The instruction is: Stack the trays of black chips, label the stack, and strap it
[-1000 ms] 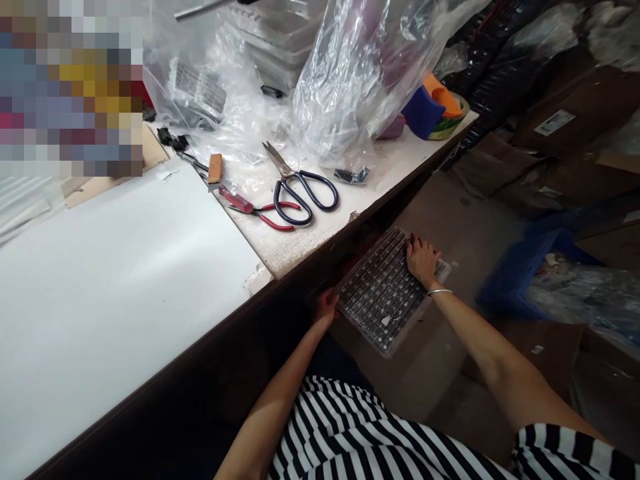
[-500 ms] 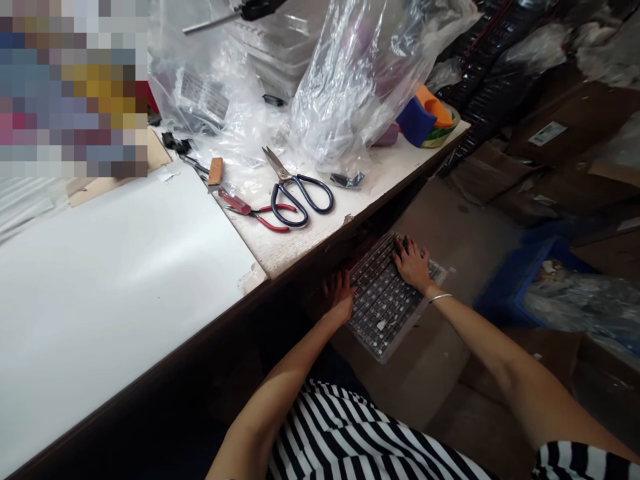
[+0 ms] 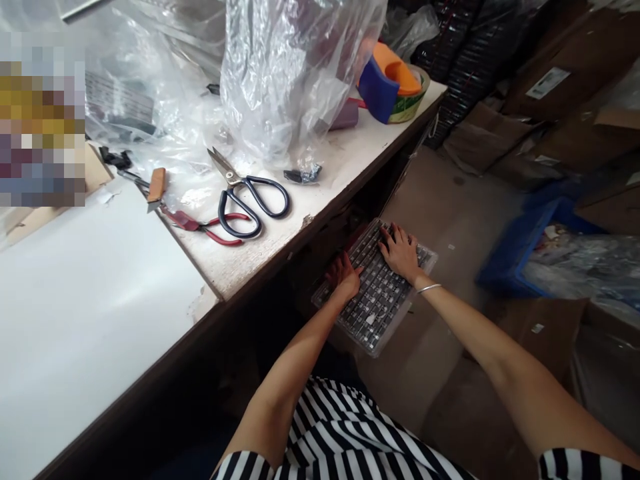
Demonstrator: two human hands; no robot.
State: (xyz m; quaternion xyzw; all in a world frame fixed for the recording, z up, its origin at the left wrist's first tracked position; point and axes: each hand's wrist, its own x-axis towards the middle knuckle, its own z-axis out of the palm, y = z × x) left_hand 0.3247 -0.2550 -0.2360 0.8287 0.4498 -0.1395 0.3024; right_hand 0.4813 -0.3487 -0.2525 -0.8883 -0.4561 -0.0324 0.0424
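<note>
Below the bench edge is a shallow clear plastic tray (image 3: 373, 297) with rows of small dark grey pieces and a few white bits on top. My right hand (image 3: 401, 254) lies on its far part, fingers spread over the pieces, a silver bangle on the wrist. At the tray's left side is my left hand (image 3: 345, 275), fingers apart and thumb stretched over the pieces. Shadow partly hides its fingertips. Neither hand visibly grips anything.
On the bench (image 3: 280, 250) lie blue-handled scissors (image 3: 245, 193), red-handled pliers (image 3: 210, 227), a cutter (image 3: 157, 187), plastic bags (image 3: 295, 87) and a tape dispenser (image 3: 395, 77). A blue crate (image 3: 525, 247) and cardboard boxes (image 3: 537, 347) stand on the floor at right.
The camera view has shifted, so the bench and tools appear further left. My left hand has moved further over the tray, its thumb now out; my right hand stays spread on the pieces.
</note>
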